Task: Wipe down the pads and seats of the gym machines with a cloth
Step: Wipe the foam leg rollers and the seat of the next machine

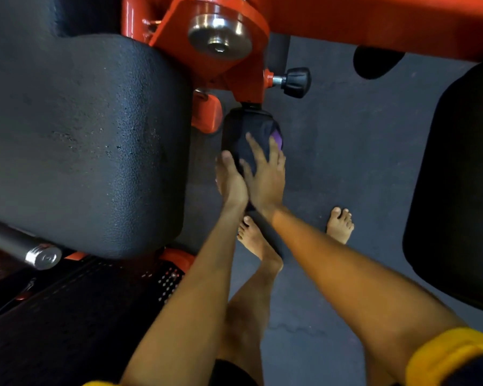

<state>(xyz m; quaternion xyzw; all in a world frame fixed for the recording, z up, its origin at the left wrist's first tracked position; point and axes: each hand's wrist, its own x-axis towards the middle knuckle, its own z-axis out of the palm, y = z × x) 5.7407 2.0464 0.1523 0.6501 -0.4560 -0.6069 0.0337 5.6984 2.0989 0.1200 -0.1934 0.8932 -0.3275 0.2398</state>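
A gym is indicated: orange steel machine frame [346, 15], black textured pad [81, 140], adjustment knob [296, 82], dark rubber floor [346, 151] are seen.

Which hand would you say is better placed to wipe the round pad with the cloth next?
Right, I would say. The right hand lies spread over the cloth on the round pad, while the left hand only holds the pad's near side.

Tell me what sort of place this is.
Most likely a gym: an orange machine frame, a large black textured pad beside it, and a black adjustment knob on the frame.
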